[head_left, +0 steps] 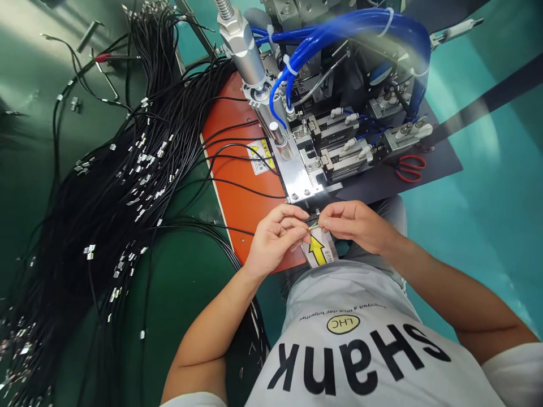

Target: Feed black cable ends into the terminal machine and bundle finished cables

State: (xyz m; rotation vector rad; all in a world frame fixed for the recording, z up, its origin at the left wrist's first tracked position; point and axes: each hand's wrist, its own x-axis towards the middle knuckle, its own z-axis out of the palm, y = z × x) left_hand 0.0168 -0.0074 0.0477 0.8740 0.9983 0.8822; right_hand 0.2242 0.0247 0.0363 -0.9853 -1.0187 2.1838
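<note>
My left hand [278, 234] is closed in a pinch at the front edge of the machine [292, 175]. Thin coloured wires [314, 226] stretch between its fingertips and those of my right hand [354, 223], which is pinched too. Both hands are close together, above a label with a yellow arrow [316, 251]. A black cable [241, 230] runs over the orange plate [237, 198] toward my left hand. Where it ends is hidden behind the fingers.
A large heap of black cables [85, 215] with shiny metal ends covers the green table [190, 282] on the left. Blue air hoses [360, 34] arch over the machine. Red-handled scissors [410, 168] lie at right on a dark sheet [441, 161]. A red-handled tool [104, 57] lies at upper left.
</note>
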